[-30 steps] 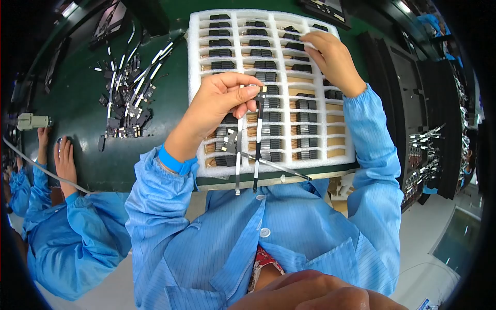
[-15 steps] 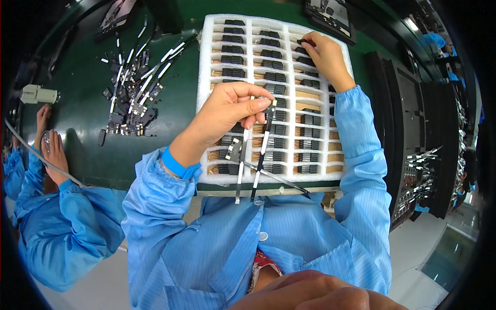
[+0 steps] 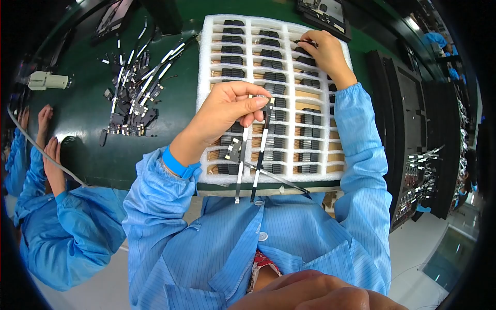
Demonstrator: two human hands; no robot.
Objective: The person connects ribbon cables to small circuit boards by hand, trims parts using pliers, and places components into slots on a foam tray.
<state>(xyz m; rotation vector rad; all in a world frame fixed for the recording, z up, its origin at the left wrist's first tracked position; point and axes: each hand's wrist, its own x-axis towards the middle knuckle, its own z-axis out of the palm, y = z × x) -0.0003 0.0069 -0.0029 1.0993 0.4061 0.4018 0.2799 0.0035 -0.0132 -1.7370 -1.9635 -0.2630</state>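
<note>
My left hand [image 3: 222, 111] is closed in a pinch above the middle of a white foam tray [image 3: 205, 57]. Between its thumb and fingers are flat flex cables [image 3: 262, 147] in black and silver, with a small dark circuit board [image 3: 234, 149] dangling among them. Their lower ends reach past the tray's near edge. At the tray's upper right, my right hand [image 3: 328, 56] pinches a small black part [image 3: 299, 42] over a slot. Rows of small black blocks [image 3: 232, 50] fill many of the tray's slots. My right fingertips partly hide the part they grip.
A pile of flex cables with small boards [image 3: 135, 98] lies on the green table [image 3: 173, 111] to the left. Black racks [image 3: 405, 113] stand at the right, and a dark device [image 3: 325, 14] sits behind the tray. A co-worker's hands [image 3: 53, 163] are at far left, near a pale cylindrical tool [image 3: 49, 81].
My right hand has shifted slightly, still at the same upper-right slots. My left hand is almost still. At far left, the co-worker's hands and the pale tool have moved a little.
</note>
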